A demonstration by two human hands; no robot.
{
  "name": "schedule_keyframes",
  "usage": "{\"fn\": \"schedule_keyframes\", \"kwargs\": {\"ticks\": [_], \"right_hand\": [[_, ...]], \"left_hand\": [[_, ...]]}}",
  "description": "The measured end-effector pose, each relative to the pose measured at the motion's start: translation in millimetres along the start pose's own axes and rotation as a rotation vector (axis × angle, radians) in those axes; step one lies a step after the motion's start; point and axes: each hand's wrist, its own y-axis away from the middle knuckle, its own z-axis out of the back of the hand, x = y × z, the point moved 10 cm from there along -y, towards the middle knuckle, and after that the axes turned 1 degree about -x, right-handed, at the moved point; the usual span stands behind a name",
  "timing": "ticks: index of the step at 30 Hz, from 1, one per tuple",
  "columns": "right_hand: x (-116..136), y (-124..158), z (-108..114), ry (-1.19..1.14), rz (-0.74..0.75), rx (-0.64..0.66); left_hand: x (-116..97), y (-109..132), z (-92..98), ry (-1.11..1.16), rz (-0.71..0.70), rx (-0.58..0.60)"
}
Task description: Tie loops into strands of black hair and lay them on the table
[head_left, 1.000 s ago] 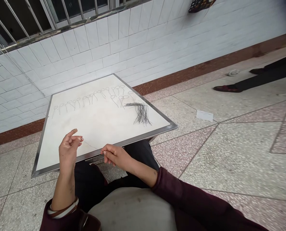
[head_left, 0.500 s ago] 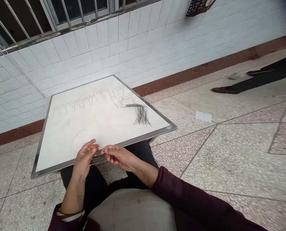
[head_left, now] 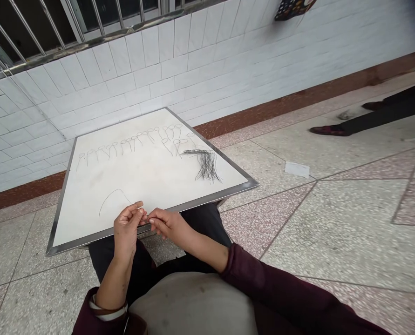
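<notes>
Over the near edge of the white board (head_left: 85,204), my left hand (head_left: 126,232) pinches a thin dark strand (head_left: 118,190). The strand arcs out past the fingers above the board; whether it is wire or thread, I cannot tell. My right hand (head_left: 172,227) has its thumb and forefinger pressed together beside the left fingertips, apparently on the same strand's end. Farther back lies a row of looped strands (head_left: 140,136), each with a round loop and a loose tail. To their right rests a bent bundle of dark strands (head_left: 207,164).
The board's grey metal rim (head_left: 228,188) lies over my knees. Behind it stands a white tiled wall (head_left: 130,74) with a barred window (head_left: 74,23). On the floor at right are a white paper piece (head_left: 297,169) and another person's legs (head_left: 385,111).
My left hand has moved slightly right and closed up to the right hand. The strand's arc stands out more fully. The view has shifted a little.
</notes>
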Motion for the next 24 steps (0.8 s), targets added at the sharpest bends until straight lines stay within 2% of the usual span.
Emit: {"fn": "schedule_keyframes", "kwargs": {"ticks": [3,6,17,24], "right_hand": [[15.4,2.6,1.5,0.278,0.151,-0.031],[24.9,5.3,3.0,0.436,0.227,-0.054],[28.1,8.2,6.6,0.613,0.281,-0.161],[28.2,9.9,11.6,0.721,0.254,-0.252]], "left_hand": [[2.6,0.6,0.2,0.073,0.024,-0.024],[3.9,1.0,-0.1,0.107,0.027,-0.033],[8.6,4.1,2.6,0.155,0.002,-0.097],[12.2,2.7,2.2,0.178,-0.001,-0.111]]}}
